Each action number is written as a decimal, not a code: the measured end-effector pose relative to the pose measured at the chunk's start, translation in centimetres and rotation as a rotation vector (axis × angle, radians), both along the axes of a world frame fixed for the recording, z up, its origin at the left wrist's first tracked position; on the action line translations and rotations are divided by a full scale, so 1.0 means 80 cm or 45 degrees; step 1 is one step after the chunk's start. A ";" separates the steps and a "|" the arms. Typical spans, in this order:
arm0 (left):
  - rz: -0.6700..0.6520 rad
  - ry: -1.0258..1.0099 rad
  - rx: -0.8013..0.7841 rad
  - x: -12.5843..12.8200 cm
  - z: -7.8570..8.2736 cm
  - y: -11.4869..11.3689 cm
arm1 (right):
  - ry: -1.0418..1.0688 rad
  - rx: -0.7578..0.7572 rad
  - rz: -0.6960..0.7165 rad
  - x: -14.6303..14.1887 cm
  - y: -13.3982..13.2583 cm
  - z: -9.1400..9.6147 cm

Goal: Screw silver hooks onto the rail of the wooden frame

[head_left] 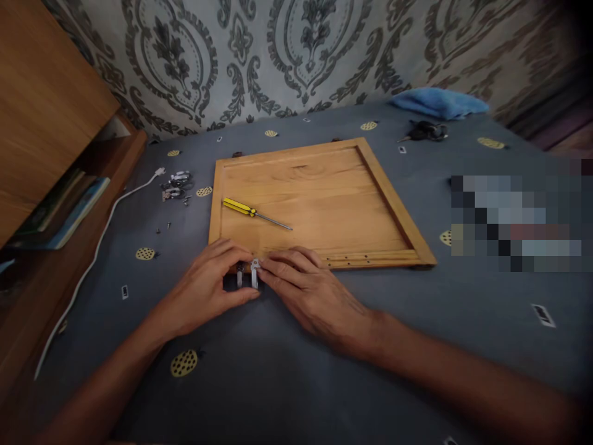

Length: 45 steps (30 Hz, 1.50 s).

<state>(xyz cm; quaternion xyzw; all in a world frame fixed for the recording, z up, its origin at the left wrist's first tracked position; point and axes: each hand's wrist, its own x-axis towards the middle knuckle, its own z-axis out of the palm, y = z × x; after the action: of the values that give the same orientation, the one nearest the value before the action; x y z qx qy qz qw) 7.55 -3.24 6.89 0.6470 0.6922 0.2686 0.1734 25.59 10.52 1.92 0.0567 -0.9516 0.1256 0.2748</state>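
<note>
Left hand [199, 293] curled round the hinge [254, 274], right hand [319, 293] fingertips beside it; can't tell which grips. Hinge at panel's [319, 198] near edge. Probably positioning; next move calls for steady alignment. Screwdriver [238, 206] lies on panel.

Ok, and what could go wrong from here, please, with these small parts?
The metal fitting between the left hand and right hand might slip or pinch a fingertip.

The screwdriver lies loose on the wooden panel, so it could slide or scratch the wood if the panel is tilted.

Small screws lie loose on the dark cloth and may get lost.
</note>
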 end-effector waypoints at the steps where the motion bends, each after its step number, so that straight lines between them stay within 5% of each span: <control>1: -0.005 -0.001 0.002 0.000 0.000 0.000 | 0.002 -0.004 0.002 0.000 0.000 0.000; 45: -0.039 0.016 -0.001 -0.003 0.000 -0.002 | 0.036 0.056 -0.024 -0.001 -0.002 0.006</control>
<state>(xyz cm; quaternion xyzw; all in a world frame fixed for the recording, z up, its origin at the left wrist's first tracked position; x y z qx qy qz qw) 7.35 -3.38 6.92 0.6591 0.6835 0.2615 0.1733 25.48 10.33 2.37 0.0556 -0.9506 0.1012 0.2881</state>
